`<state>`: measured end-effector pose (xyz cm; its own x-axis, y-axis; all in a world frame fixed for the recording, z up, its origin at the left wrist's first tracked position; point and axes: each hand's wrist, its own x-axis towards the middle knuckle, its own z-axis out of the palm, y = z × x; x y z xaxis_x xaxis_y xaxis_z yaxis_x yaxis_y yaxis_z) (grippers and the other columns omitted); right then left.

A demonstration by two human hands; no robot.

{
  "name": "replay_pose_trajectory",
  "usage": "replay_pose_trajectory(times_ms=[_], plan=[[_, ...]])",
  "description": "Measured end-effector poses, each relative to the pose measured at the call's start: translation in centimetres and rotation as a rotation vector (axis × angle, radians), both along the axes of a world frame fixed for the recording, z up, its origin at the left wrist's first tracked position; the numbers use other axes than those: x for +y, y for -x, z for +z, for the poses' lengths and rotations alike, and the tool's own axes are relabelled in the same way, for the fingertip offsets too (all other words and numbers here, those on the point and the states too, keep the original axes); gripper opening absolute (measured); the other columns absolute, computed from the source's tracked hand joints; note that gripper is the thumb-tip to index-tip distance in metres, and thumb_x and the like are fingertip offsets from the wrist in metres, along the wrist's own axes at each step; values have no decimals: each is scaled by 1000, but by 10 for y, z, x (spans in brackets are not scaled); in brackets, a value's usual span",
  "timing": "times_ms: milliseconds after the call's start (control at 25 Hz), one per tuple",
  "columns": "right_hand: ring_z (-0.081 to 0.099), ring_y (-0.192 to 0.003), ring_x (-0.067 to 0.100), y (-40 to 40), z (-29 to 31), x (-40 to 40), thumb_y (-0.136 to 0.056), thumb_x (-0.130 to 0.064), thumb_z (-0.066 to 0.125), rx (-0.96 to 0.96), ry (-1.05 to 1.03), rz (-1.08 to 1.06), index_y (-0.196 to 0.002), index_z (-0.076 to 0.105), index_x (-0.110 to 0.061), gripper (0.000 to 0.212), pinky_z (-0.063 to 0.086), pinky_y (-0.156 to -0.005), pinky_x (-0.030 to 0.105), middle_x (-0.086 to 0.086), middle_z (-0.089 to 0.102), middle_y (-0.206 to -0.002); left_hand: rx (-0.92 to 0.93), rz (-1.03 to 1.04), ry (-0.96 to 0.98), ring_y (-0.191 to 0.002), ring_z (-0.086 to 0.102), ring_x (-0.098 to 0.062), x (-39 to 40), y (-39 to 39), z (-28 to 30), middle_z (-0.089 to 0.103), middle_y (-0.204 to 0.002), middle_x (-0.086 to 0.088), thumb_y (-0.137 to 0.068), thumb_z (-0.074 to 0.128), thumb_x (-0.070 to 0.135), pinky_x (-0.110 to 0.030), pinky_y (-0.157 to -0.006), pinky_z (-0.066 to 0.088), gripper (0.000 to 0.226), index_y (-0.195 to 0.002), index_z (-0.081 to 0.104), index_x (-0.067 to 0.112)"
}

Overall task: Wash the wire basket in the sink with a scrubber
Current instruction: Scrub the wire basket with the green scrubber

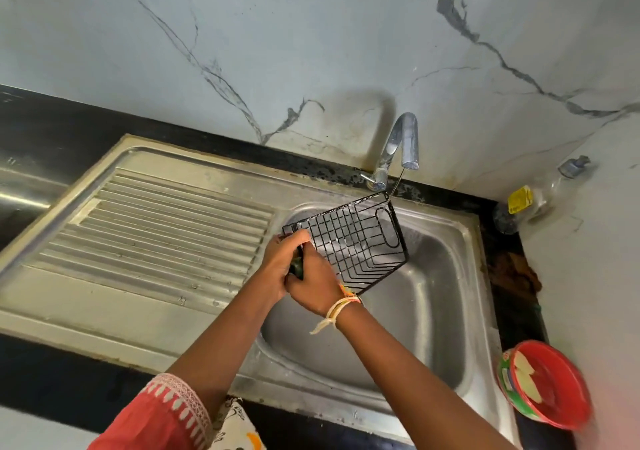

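Observation:
A black wire basket (360, 241) is held tilted over the steel sink bowl (433, 311), under a thin stream of water from the tap (401, 148). My left hand (282, 259) grips the basket's left end. My right hand (313, 285), with threads tied around the wrist, is closed on a dark green scrubber (297, 266) pressed against the same end of the basket. Most of the scrubber is hidden between my hands.
A ribbed steel draining board (156, 228) lies left of the bowl. A red tub with soap (547, 384) sits on the black counter at right. A clear plastic bottle (530, 200) lies in the back right corner. A brown cloth (512, 273) is beside the sink.

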<state>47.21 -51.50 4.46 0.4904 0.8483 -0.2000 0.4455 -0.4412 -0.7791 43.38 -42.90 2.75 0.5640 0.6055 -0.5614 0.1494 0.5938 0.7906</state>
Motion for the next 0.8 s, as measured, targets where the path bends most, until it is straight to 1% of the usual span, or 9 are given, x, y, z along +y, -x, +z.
replay_pose_trajectory(times_ms=[80,160,240,360,440,520,600,720,800], plan=[[60,-89,16,-6,0,-9,-77,-8,50,433,-125,74,-113,51,-6,36,48,-71,23,9,61,-100,-24,16,-47,-55,54,-20,6,0,-6,53,-68,-10,-76,68,12,-25,-49,45,17,-88,58,7],[57,-79,8,-17,-1,-16,-80,-3,45,640,-109,61,-111,55,-3,33,47,-68,18,13,60,-99,-60,-26,-30,-59,52,-22,5,6,-4,51,-70,-10,-60,71,24,-27,-53,44,38,-91,56,6],[56,-72,7,-34,-14,-24,-84,12,42,437,-20,-11,-110,61,1,34,44,-61,15,15,60,-94,-110,-44,5,-60,55,-21,8,10,-5,53,-72,-10,-52,64,25,-28,-58,45,44,-91,56,7],[51,-88,21,-74,-44,-41,-80,13,49,-302,126,-143,-112,67,-1,39,43,-73,19,16,53,-107,-109,-53,-1,-65,59,-21,18,15,-7,64,-75,-7,-60,52,26,-29,-62,44,37,-94,60,15],[53,-92,29,-91,-57,-48,-79,11,53,-557,157,-201,-108,68,0,35,50,-77,28,16,52,-109,-125,-17,-44,-71,59,-23,21,13,-8,65,-82,-10,-62,51,32,-29,-64,45,42,-100,62,18],[61,-92,32,-89,-57,-52,-82,4,51,-579,271,-216,-109,69,-7,34,53,-78,34,14,61,-106,-148,61,-88,-76,60,-25,19,7,-10,63,-88,-14,-58,55,37,-32,-69,46,51,-104,63,14],[66,-94,29,-75,-56,-51,-83,-1,51,-524,356,-189,-115,68,-18,40,52,-81,34,12,68,-107,-155,149,-157,-77,57,-27,18,0,-14,55,-89,-18,-54,59,38,-34,-67,47,57,-100,60,5],[66,-100,22,-36,-53,-34,-81,4,51,-369,212,-64,-116,68,-27,50,53,-89,33,6,70,-112,-126,201,-239,-83,50,-29,14,-8,-28,52,-90,-14,-56,60,37,-51,-79,44,56,-96,59,-2],[65,-104,24,-16,-49,-27,-79,5,50,-386,174,156,-116,68,-27,52,52,-91,34,5,69,-114,-159,210,-231,-79,44,-30,12,-16,-37,48,-87,-15,-56,61,33,-51,-77,37,50,-94,60,2]])
